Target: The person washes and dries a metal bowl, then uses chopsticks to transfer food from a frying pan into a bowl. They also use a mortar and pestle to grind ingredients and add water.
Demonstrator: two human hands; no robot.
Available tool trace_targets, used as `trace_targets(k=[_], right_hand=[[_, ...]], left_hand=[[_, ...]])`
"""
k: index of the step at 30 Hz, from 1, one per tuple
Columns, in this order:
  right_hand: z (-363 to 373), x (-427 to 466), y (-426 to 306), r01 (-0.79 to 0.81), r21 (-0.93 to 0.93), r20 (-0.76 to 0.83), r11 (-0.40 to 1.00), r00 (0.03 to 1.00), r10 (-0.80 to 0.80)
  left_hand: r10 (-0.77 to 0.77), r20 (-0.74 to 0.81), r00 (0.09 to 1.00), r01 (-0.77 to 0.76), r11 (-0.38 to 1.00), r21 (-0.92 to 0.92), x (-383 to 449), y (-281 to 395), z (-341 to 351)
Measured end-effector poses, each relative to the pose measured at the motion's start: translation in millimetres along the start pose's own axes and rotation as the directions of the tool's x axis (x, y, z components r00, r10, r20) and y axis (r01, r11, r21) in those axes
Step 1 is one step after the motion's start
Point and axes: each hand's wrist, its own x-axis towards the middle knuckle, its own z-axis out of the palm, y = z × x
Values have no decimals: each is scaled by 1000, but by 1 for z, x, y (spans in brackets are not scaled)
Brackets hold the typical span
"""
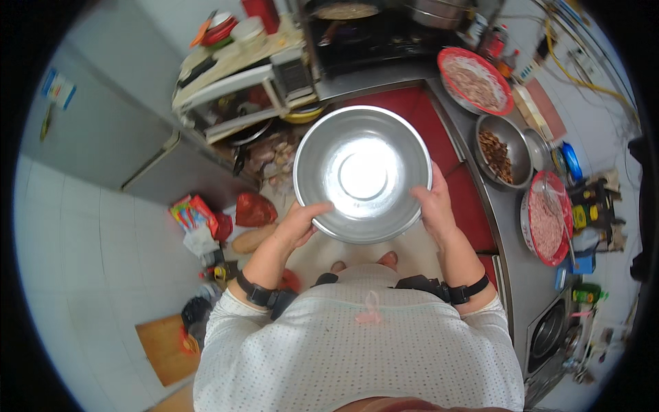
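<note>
A large, shiny stainless steel bowl (363, 175) is held up before my body, its inside facing me with nothing in it. My left hand (304, 221) grips its rim at the lower left, the thumb lying over the edge. At the right side of the rim, my right hand (436, 203) holds on with the thumb inside and the fingers hidden behind the bowl. Under the bowl lie the floor and red cabinet doors (466, 206), partly covered by it.
Along the right counter (515, 221) stand red-rimmed basins of minced meat (476, 82) (547, 221), a steel bowl of brown pieces (502, 152) and a sink (548, 329). A stove (381, 49) is ahead, a microwave (237, 105) and fridge (103, 113) left. Bags (255, 209) lie on the floor.
</note>
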Motion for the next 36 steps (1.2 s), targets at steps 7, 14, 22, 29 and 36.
trace_targets(k=[7, 14, 22, 29, 36], right_hand=[[102, 27, 3, 283, -727, -7, 625, 908, -419], [203, 2, 51, 707, -707, 704, -2, 703, -102], [251, 20, 116, 585, -451, 675, 675, 718, -170], [164, -1, 106, 834, -309, 811, 457, -20, 585], [198, 43, 124, 776, 610, 787, -160, -617, 1]], left_hand=[[73, -117, 990, -94, 978, -189, -64, -19, -73], [241, -343, 908, -329, 916, -229, -98, -39, -88], [233, -562, 793, -325, 943, -67, -114, -67, -58], [373, -658, 654, -453, 890, 54, -134, -97, -35], [170, -648, 743, -257, 965, -42, -148, -134, -3]])
